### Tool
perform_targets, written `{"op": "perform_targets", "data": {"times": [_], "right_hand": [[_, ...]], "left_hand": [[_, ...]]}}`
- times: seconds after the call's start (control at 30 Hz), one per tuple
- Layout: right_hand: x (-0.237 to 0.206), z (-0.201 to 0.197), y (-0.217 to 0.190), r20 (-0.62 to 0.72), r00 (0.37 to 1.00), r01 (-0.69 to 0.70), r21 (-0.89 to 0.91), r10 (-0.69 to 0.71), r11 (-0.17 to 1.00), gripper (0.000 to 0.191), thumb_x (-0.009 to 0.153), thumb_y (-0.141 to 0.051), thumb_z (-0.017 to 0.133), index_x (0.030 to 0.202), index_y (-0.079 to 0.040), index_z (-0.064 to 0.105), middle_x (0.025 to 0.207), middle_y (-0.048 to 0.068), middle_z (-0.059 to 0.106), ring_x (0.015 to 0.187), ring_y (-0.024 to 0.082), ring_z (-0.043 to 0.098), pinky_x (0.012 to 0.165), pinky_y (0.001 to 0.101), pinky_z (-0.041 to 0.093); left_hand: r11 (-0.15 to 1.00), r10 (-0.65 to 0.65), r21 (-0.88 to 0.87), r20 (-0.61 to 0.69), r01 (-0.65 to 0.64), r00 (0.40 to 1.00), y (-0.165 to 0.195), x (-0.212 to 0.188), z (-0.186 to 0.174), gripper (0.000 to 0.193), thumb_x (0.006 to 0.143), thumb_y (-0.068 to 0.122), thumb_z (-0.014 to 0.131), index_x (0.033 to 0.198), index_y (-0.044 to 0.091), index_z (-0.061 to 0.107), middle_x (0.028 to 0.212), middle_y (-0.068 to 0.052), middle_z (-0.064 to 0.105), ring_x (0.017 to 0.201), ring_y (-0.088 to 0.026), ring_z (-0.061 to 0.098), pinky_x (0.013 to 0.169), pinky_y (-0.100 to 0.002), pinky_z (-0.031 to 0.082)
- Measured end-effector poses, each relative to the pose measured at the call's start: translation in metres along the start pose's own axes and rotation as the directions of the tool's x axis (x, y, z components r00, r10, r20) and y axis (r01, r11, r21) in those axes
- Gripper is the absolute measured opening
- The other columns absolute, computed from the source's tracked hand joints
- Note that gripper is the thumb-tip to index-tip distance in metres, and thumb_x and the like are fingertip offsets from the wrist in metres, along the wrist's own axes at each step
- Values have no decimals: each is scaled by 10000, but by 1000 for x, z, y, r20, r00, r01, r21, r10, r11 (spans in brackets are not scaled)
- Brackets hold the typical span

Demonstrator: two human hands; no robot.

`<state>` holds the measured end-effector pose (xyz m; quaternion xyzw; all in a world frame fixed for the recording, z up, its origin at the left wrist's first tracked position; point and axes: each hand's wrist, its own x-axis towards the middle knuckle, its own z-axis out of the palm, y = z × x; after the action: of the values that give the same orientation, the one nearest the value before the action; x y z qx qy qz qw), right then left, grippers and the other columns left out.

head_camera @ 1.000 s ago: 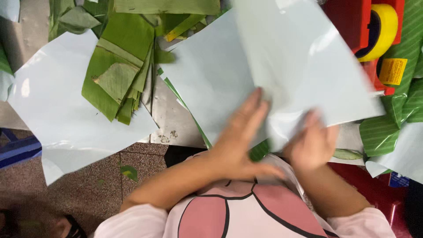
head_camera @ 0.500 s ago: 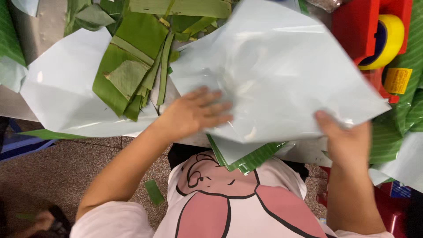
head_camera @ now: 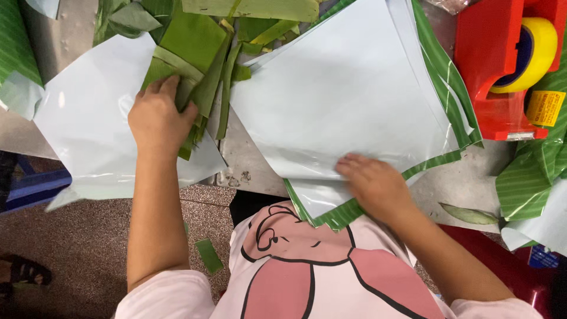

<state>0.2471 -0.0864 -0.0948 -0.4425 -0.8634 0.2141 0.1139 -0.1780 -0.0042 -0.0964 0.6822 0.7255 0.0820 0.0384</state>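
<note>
My left hand (head_camera: 155,115) rests palm down on a pile of cut green leaf pieces (head_camera: 195,71) that lies on a pale sheet (head_camera: 88,130) at the left of the metal table (head_camera: 248,159). My right hand (head_camera: 375,183) presses flat on the near corner of a stack of pale sheets (head_camera: 342,100) with green striped undersides, at the table's front edge. Neither hand visibly grips anything; the fingers lie loosely together on the surfaces.
A red tape dispenser (head_camera: 502,77) with a yellow tape roll (head_camera: 528,47) stands at the back right. Green striped sheets (head_camera: 531,177) lie at the right edge, a single leaf (head_camera: 469,214) near the front. Leaf scraps (head_camera: 208,255) lie on the floor below.
My left hand has moved left from the sheet stack onto the leaf pile. My right hand has shifted left to the stack's near corner.
</note>
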Motion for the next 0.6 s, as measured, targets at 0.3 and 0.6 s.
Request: {"op": "perform_targets", "data": {"times": [0.3,0.6], "right_hand": [[11,-38,26,-111,823,-418,544,557,727,333,942,-208,755,1212,-63,624,1034,76,733,912,198,689,806,347,562],[6,-35,-25,-55,923,365,-192,-382,911,322,858,-148,655,1174,-135,717,1221,52,688,1114,248,654,864,397,498]], "left_hand": [[991,-67,-123,-117,52,991,6,10,-41,638,886,-78,580,1497,74,484,1096,-221,714,882,-415,672,728,-491,529],[420,-74,-907,-83,-45,994,107,-62,-94,320,1006,-54,688,1313,29,656,1268,-100,696,1165,-172,675,1048,-286,544]]}}
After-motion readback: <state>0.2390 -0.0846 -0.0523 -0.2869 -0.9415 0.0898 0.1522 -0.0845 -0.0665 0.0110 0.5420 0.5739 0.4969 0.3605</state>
